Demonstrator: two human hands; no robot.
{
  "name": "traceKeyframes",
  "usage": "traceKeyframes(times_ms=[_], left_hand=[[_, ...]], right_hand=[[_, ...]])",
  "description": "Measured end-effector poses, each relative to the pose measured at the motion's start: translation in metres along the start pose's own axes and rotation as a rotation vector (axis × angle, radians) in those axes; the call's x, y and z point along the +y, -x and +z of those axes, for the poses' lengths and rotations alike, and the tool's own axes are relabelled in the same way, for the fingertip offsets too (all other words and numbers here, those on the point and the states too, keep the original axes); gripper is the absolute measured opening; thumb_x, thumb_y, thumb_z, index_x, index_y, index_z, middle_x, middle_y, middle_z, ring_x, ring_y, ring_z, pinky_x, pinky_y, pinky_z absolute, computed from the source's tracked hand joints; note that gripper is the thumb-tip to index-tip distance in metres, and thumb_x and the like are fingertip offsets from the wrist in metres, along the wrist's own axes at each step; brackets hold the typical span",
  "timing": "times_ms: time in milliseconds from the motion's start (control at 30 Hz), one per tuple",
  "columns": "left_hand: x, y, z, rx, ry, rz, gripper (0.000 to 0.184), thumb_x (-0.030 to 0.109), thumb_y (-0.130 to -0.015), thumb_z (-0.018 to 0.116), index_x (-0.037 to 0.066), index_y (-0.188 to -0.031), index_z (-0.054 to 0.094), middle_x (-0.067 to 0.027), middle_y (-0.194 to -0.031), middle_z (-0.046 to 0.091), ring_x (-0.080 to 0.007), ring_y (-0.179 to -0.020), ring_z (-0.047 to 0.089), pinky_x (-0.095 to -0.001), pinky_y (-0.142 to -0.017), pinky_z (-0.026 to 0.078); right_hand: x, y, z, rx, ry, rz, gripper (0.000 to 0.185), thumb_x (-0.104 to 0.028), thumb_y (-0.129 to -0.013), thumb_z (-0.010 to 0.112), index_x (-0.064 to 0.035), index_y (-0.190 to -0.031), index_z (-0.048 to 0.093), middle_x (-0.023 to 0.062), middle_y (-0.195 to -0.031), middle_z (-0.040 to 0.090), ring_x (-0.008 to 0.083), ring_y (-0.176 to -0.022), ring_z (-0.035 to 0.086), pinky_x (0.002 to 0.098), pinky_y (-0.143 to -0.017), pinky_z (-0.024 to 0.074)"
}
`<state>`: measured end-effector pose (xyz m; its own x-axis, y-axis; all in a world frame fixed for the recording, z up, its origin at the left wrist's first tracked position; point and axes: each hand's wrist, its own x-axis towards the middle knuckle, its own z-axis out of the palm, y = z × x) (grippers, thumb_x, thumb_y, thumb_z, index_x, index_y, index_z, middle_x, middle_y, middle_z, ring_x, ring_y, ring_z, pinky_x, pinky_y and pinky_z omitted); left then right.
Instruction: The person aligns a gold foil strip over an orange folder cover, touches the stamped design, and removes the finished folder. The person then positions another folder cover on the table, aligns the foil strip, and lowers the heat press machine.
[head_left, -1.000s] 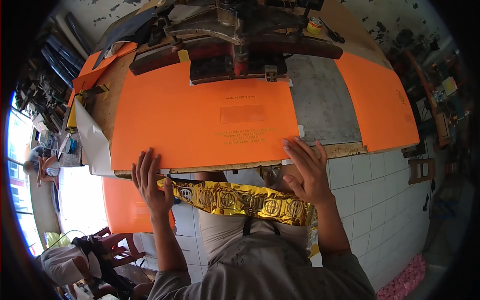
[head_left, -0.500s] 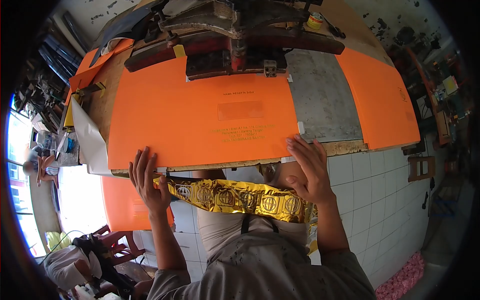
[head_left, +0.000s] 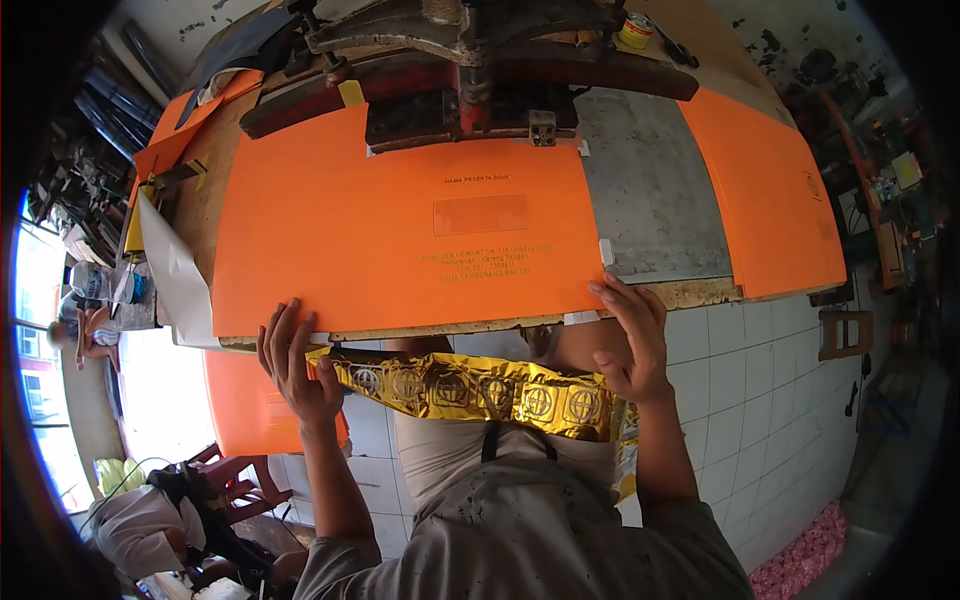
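Left hand (head_left: 297,365) and right hand (head_left: 633,338) steadying orange sheet (head_left: 350,240), fingers slightly spread, press (head_left: 470,85) looming above.

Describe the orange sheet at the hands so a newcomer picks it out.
Find the press. The sheet lies partly beneath it, gold lettering up. Unlike the other orange sheets, it has the left hand and right hand at its near edge.
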<state>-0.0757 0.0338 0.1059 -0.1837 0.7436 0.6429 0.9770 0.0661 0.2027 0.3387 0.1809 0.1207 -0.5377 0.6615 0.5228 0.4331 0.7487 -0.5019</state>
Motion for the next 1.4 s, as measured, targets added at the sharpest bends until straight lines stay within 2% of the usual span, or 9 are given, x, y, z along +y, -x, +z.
traceKeyframes(times_ms=[100, 200, 300, 333, 433, 700, 1000, 1200, 1400], left_hand=[[0.003, -0.002, 0.0, 0.034, 0.008, -0.001, 0.051, 0.044, -0.111, 0.04, 0.005, -0.129, 0.068, -0.0171, -0.142, 0.064, -0.0384, -0.139, 0.054, -0.0574, -0.12, 0.034], [0.021, -0.004, -0.003, 0.094, 0.086, -0.045, 0.048, 0.041, -0.111, 0.043, 0.003, -0.125, 0.069, -0.0189, -0.136, 0.065, -0.0402, -0.135, 0.056, -0.0586, -0.118, 0.036], [0.059, -0.013, -0.004, 0.156, 0.298, -0.019, 0.041, 0.039, -0.107, 0.05, 0.003, -0.117, 0.069, -0.0188, -0.125, 0.069, -0.0395, -0.125, 0.062, -0.0584, -0.115, 0.038], [0.075, -0.015, -0.003, 0.153, 0.369, 0.006, 0.04, 0.039, -0.105, 0.054, 0.005, -0.117, 0.07, -0.0171, -0.124, 0.07, -0.038, -0.124, 0.063, -0.0574, -0.115, 0.038], [0.12, -0.025, -0.001, 0.107, 0.521, 0.11, 0.035, 0.037, -0.098, 0.065, 0.007, -0.115, 0.071, -0.0124, -0.119, 0.073, -0.0332, -0.119, 0.066, -0.0539, -0.113, 0.039], [0.188, -0.055, 0.001, 0.064, 0.819, 0.075, 0.047, 0.023, -0.074, 0.091, 0.009, -0.115, 0.073, -0.0073, -0.113, 0.073, -0.0274, -0.105, 0.068, -0.0417, -0.095, 0.046], [0.186, -0.051, -0.019, -0.144, 0.997, -0.142, 0.018, 0.013, -0.087, 0.084, 0.006, -0.102, 0.081, -0.007, -0.098, 0.078, -0.0214, -0.093, 0.071, -0.0339, -0.09, 0.049], [0.189, -0.049, -0.025, -0.232, 1.07, -0.302, 0.017, 0.011, -0.09, 0.081, 0.003, -0.105, 0.08, -0.0091, -0.1, 0.078, -0.0213, -0.095, 0.072, -0.0344, -0.092, 0.051], [0.194, -0.041, -0.027, -0.168, 1.124, -0.248, 0.013, 0.009, -0.089, 0.082, 0.003, -0.1, 0.077, -0.0084, -0.102, 0.078, -0.0214, -0.097, 0.072, -0.0332, -0.09, 0.052]], right_hand=[[-0.004, -0.002, -0.007, -0.014, -0.148, 0.048, 0.066, -0.046, -0.105, 0.054, 0.0039, -0.148, 0.053, 0.0199, -0.147, 0.063, 0.0357, -0.144, 0.054, 0.0478, -0.123, 0.0261], [-0.026, 0.006, 0.001, 0.091, -0.961, 0.206, 0.085, -0.062, -0.11, 0.029, 0.0082, -0.158, 0.036, 0.029, -0.158, 0.047, 0.0425, -0.153, 0.039, 0.0507, -0.129, 0.0156], [-0.055, -0.001, 0.008, 0.092, -1.751, 0.249, 0.094, -0.068, -0.109, 0.015, 0.0083, -0.164, 0.014, 0.0314, -0.17, 0.021, 0.0436, -0.161, 0.016, 0.052, -0.131, 0.0037], [-0.052, -0.001, 0.01, -0.03, -1.821, 0.176, 0.092, -0.066, -0.109, 0.009, 0.0054, -0.166, 0.0, 0.0285, -0.174, 0.005, 0.0396, -0.163, -0.001, 0.0508, -0.132, 0.001], [-0.064, -0.001, 0.019, -0.003, -2.056, 0.234, 0.093, -0.067, -0.108, 0.009, 0.006, -0.166, 0.003, 0.0292, -0.174, 0.006, 0.0387, -0.163, 0.002, 0.048, -0.132, 0.004], [-0.092, 0.008, 0.024, -0.025, -2.202, 0.262, 0.096, -0.071, -0.106, 0.008, 0.0035, -0.167, 0.001, 0.0294, -0.173, 0.008, 0.0373, -0.164, 0.005, 0.0505, -0.131, 0.0047], [-0.107, 0.016, 0.025, -0.08, -2.003, 0.154, 0.097, -0.077, -0.103, 0.008, -0.0065, -0.169, -0.007, 0.0329, -0.171, 0.017, 0.0395, -0.163, 0.008, 0.0518, -0.13, -0.0004], [-0.11, 0.018, 0.023, -0.071, -2.165, 0.233, 0.098, -0.08, -0.101, 0.007, -0.0107, -0.168, -0.012, 0.0331, -0.171, 0.014, 0.0399, -0.163, 0.006, 0.0521, -0.13, -0.0024], [-0.11, 0.023, 0.026, -0.105, -2.132, 0.201, 0.101, -0.08, -0.101, 0.007, -0.0067, -0.168, -0.009, 0.0318, -0.172, 0.011, 0.0389, -0.163, 0.008, 0.0514, -0.131, -0.0008]])
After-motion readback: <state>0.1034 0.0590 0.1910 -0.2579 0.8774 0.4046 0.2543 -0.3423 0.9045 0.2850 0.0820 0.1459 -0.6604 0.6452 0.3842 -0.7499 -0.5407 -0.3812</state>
